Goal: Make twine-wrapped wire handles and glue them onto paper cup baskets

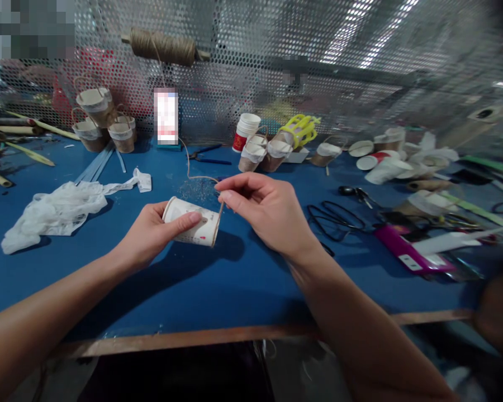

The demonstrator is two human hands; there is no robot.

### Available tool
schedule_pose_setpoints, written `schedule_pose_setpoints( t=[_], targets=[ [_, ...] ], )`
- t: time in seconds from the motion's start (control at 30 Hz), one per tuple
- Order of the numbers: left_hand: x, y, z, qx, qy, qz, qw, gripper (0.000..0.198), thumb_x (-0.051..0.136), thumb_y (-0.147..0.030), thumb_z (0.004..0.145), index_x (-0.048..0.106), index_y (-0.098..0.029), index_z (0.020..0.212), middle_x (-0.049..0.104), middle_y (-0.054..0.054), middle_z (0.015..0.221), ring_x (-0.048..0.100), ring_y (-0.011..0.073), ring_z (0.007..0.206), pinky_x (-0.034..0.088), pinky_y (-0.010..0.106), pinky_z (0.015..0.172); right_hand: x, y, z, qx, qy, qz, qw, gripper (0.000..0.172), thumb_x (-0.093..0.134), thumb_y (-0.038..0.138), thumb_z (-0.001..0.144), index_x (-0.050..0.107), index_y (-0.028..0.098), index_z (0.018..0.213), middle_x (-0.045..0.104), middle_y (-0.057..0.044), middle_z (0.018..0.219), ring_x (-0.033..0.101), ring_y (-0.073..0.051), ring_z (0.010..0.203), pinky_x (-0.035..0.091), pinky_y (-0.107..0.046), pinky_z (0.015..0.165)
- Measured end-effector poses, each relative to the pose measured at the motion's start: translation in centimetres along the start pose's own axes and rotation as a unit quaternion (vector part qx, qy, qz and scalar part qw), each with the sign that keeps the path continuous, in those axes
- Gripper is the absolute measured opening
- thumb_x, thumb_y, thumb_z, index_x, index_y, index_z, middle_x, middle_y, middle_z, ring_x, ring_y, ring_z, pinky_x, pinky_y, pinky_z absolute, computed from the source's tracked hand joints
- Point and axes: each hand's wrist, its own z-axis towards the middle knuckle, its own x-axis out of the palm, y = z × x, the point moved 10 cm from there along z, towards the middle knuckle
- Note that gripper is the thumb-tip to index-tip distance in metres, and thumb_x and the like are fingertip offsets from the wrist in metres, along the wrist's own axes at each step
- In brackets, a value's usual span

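Observation:
A white paper cup (193,222) with small print lies tilted on its side in the air, my left hand (161,228) wrapped round it with the thumb on top. My right hand (262,209) pinches a thin brown twine (188,167) between thumb and forefinger, close to the cup's right end. The twine runs along that end's rim and trails away to the back past a phone. On the back wall hangs a spool of twine (163,47), from which a strand comes down.
Lace-trimmed twine buckets (123,134) stand back left and back centre. White lace (58,211) lies left. Pliers (212,158), black cord (335,218), stacked cups (247,131) and a purple packet (411,251) are beyond or right. The table's front edge (184,339) is near me.

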Motion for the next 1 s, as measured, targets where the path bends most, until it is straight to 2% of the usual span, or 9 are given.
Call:
schedule_pose_setpoints(
  t=[0.7,1.0],
  targets=[
    [0.1,-0.2,-0.3,-0.003,-0.014,-0.020,1.000,0.019,0.074,-0.028,0.058,0.067,-0.014,0.067,0.067,0.001,0.062,0.058,0.0086,0.052,0.048,0.018,0.053,1.0,-1.6,0.2,0.018,0.028,-0.035,0.999,0.009,0.056,0.015,0.073,0.063,0.014,0.078,0.065,-0.001,0.073,0.057,-0.011,0.065,0.045,-0.023,0.061],
    [0.0,-0.4,-0.3,-0.007,-0.020,-0.047,0.999,0.020,0.075,-0.026,0.057,0.066,-0.011,0.067,0.066,0.001,0.061,0.057,0.0084,0.052,0.047,0.018,0.051,2.1,-2.4,0.1,0.035,0.064,-0.008,0.997,0.008,0.056,0.013,0.072,0.062,0.013,0.077,0.063,-0.001,0.072,0.056,-0.010,0.064,0.044,-0.022,0.059]
  ],
)
